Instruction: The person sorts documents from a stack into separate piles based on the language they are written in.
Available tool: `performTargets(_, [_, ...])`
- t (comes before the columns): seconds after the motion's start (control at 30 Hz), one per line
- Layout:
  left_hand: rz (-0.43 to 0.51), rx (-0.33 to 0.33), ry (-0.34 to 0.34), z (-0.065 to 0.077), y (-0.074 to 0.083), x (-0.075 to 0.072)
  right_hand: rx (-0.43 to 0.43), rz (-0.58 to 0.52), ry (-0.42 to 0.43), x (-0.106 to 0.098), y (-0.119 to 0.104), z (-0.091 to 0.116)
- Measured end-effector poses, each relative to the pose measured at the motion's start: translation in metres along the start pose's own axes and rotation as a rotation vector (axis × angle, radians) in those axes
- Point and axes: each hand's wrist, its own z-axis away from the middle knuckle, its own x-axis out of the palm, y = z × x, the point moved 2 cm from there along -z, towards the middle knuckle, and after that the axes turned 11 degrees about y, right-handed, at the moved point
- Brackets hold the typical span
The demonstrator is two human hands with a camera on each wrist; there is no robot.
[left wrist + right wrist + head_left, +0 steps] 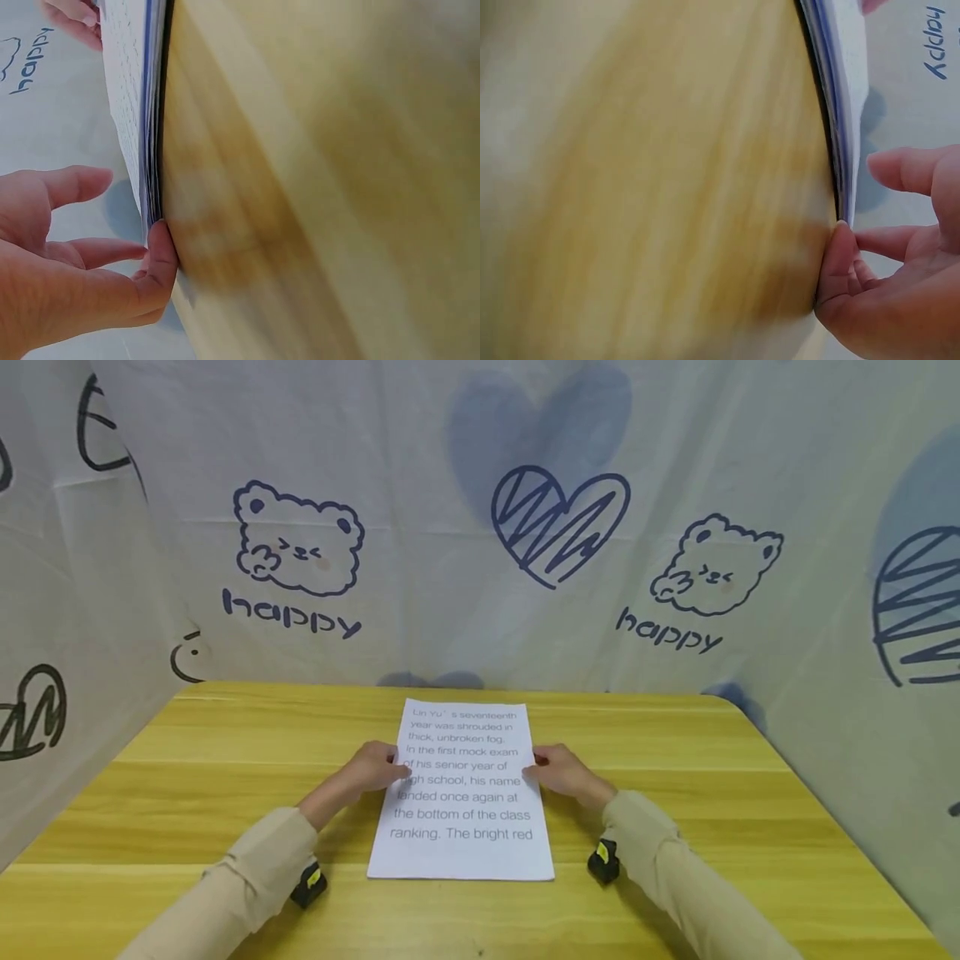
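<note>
Sheets [463,789] at six o'clock: smooth paper, matt! Around them, table [675,756]: smooth wood-grain, soft gloss. Up at twelve, curtain [423,568]: matt cloth, lightly creased. Sleeves [243,877] near five and seven: matt cloth, rumpled.

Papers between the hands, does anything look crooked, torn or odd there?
No tear or clear slant shows: the papers look fairly straight between the left hand and right hand. One small oddity: the text stops mid-sentence at "The bright red", with blank space below.
</note>
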Motion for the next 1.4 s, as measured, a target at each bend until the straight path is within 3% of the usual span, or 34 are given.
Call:
performTargets(0.13, [-0.015,0.0,0.019,-0.001,-0.001,-0.001,-0.094,0.013,-0.023,0.003,-0.004,0.002])
performTargets(0.33, [-0.026,0.006,0.012,-0.001,0.0,-0.003,-0.102,0.037,-0.037,0.004,-0.006,0.003])
performTargets(0.6, [-0.07,0.028,0.005,-0.002,0.004,-0.006,0.063,0.047,-0.041,-0.003,-0.017,0.002])
performTargets(0.8, [0.002,0.018,0.025,-0.004,0.003,-0.006,0.074,0.078,0.057,0.0,-0.026,0.002])
performTargets(1.0, [0.08,0.011,0.042,-0.007,0.001,-0.005,0.119,-0.043,0.124,0.005,-0.024,0.0])
performTargets(1.27, [0.194,0.023,0.117,-0.012,-0.005,-0.01,0.14,-0.248,0.168,0.001,-0.018,-0.002])
performTargets(1.4, [0.302,-0.001,0.12,-0.013,-0.007,-0.012,0.17,-0.336,0.179,-0.005,-0.016,0.0])
